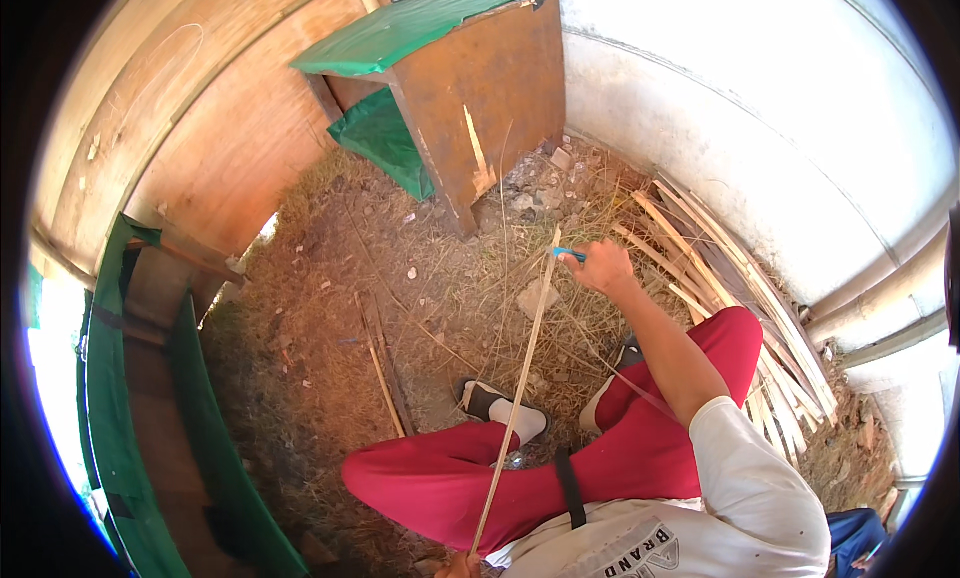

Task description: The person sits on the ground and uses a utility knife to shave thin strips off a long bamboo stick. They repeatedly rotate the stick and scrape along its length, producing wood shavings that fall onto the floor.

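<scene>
A long, thin wooden strip (523,378) slants up across my lap, from the lower edge to well past my knees. Its near end is gripped by my left hand (460,566), which shows only in part at the bottom of the picture. My right hand (603,268) is stretched forward and closed round a small blue tool (570,254). The tool lies against the strip close to its far tip. Its working edge is too small to make out.
Many split strips (720,278) lie piled on the right, by the white wall (760,88). A brown wooden cabinet (490,98) with a green cover stands ahead. Loose sticks (385,378) lie on the dirt floor (300,308). Green-edged boards (200,418) stand at left.
</scene>
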`<state>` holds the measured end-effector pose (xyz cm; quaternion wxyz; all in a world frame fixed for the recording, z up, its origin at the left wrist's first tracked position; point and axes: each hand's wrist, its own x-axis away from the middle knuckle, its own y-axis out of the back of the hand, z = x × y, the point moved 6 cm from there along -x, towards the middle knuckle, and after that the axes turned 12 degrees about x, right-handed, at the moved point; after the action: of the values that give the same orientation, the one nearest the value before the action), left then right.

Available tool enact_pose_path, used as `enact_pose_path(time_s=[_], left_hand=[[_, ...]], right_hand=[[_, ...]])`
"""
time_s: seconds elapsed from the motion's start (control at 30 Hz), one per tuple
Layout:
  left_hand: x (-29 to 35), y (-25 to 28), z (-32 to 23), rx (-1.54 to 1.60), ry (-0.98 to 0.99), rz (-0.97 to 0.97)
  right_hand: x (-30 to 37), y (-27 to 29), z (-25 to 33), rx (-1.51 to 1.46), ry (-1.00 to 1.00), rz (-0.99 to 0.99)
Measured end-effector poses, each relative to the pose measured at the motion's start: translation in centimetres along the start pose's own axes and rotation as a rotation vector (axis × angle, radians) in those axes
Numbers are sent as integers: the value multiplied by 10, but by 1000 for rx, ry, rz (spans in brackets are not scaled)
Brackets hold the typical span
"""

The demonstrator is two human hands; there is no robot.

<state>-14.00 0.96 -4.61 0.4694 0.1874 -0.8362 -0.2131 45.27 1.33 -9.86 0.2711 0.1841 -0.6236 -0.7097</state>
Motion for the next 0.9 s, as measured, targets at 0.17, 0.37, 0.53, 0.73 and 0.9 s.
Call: enact_pose_path(time_s=[0.17,0.37,0.53,0.73,0.9], left_hand=[[7,2,10,21,34,-5],[14,13,19,43,68,-24],[10,28,9,99,26,-28],[1,39,-15,488,49,142],[-55,23,-69,1059,130,394]], right_hand=[[-9,-14,-24,-101,-187,128],[-15,-24,-77,2,-246,316],[-8,-44,-57,182,-189,423],[8,8,-37,-101,-38,294],[79,32,20,-758,49,310]])
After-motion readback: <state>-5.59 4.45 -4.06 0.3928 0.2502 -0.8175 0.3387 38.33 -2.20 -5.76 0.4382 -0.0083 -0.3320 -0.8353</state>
